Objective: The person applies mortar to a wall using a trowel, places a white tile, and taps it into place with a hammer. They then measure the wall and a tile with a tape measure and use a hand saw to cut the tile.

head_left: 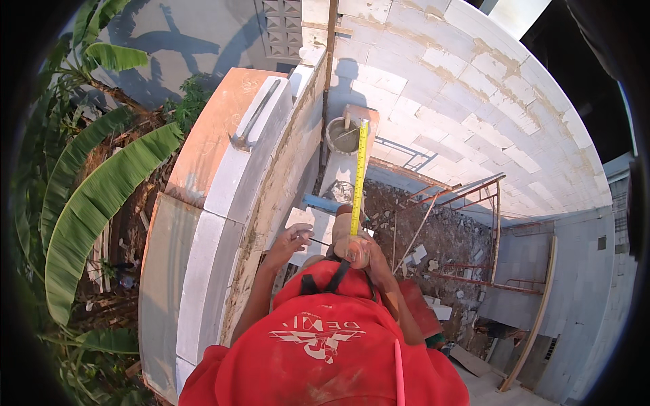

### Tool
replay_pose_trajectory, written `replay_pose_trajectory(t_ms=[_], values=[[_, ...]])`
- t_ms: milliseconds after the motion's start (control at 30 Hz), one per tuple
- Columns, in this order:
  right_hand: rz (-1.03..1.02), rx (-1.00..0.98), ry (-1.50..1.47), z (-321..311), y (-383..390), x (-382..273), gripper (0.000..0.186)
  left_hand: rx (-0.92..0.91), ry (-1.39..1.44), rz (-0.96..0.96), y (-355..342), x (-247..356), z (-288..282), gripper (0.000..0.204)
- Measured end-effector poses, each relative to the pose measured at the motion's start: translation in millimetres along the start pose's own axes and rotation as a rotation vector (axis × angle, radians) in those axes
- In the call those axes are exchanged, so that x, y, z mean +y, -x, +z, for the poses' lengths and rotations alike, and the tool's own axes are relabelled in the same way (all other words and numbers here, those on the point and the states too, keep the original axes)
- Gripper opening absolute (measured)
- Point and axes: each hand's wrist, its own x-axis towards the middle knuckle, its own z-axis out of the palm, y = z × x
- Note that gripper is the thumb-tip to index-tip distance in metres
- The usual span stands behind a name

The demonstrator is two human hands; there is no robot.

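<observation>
My left hand [290, 242] is at the centre-left, fingers curled at a thin dark item [318, 243] that I cannot identify. My right hand [369, 252] is closed on a tape measure at chest level, its yellow blade [359, 176] extended straight away from me. Near the far end of the blade, a bucket of grey mortar [343, 143] with a handle sticking out stands on a narrow platform [335, 176]. A red shirt covers the body below my hands.
A block wall [237, 189] with a metal tool [257, 111] on top runs along the left, banana plants [101, 216] beyond it. A white block wall [433, 74] rises ahead. Right and below are rusty scaffold frames [497, 230], rubble [420, 223] and a leaning timber [535, 318].
</observation>
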Motion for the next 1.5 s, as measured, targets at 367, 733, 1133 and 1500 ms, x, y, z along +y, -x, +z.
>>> replay_pose_trajectory(t_ms=[367,733,1133,1500], values=[[0.260,-0.105,0.256,-63,-318,-128,0.039,0.068,0.400,-0.349,-353,30,42,0.063],[-0.237,-0.588,1.317,-121,-509,-285,0.035,0.226,-0.135,-0.209,-493,71,31,0.033],[0.428,-0.482,0.648,-51,-625,-279,0.026,0.322,-0.118,-0.230,-479,133,0,0.027],[0.317,-0.273,0.496,-3,-809,-306,0.022,0.659,-0.934,-0.446,-250,13,-54,0.017]])
